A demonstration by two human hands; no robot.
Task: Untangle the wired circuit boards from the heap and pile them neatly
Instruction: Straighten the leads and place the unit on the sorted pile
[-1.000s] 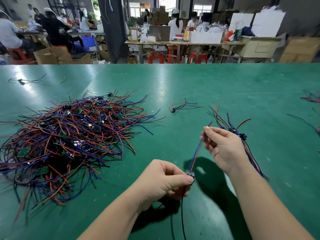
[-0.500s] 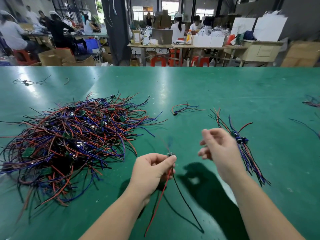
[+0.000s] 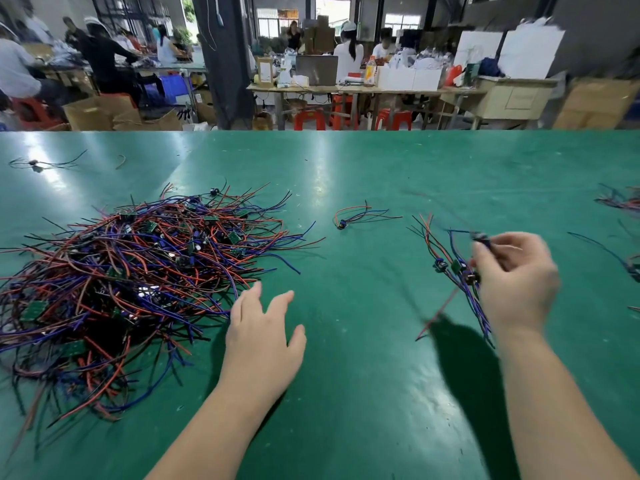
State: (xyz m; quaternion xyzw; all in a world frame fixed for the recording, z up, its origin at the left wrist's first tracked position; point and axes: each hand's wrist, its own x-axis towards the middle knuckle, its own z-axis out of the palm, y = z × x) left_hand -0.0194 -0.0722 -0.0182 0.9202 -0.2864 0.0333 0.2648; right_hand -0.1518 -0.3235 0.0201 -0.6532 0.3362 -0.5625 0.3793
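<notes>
A WORKSHOP BENCH: You stand at a green surface (image 3: 346,393) where the heap (image 3: 138,271) of red, blue and black wires and small green boards is large and looks barely dented. Your left hand (image 3: 263,327) holds nothing, with its fingers straight and spread at the heap's right edge. Whether the fingertips touch the outermost wires cannot be told.

Well to the right of the heap, your blurred right hand (image 3: 512,282) pinches one wired board (image 3: 481,239) between thumb and fingertips. It is just above the small pile (image 3: 453,268) of sorted ones. That pile shows about three boards with wires running roughly one way, though the exact count is hard to read.

One stray board (image 3: 346,221) lies alone between heap and pile, on the side away from you. A loose bundle (image 3: 620,199) lies farther right of the heap, and another beyond its far left corner. The heap's boards are too tangled to count. By this showing a handful are done and most of the job is left.
</notes>
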